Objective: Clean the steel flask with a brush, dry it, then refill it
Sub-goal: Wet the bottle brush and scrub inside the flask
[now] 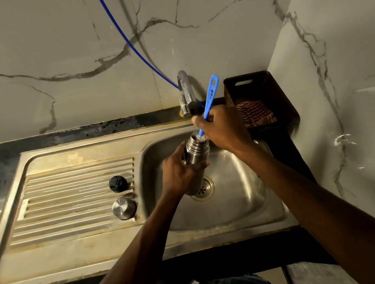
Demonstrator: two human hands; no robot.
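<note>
A ribbed, cylindrical brushed-steel flask (196,151) is gripped around its body by the left hand (181,170), tilted over the basin of the worn stainless-steel sink (249,195), above the round perforated drain (204,189). A flat blue plastic brush (208,101) is pinched by the right hand (221,127), its white bristles entering the flask mouth. On the grooved drainboard at nine o'clock lie a black knurled stopper (118,183) and a domed steel cap (123,208).

Dim, warm yellowish light; soft glare on sink basin (233,183); wide-angle bowing at edges; slight softness throughout.
</note>
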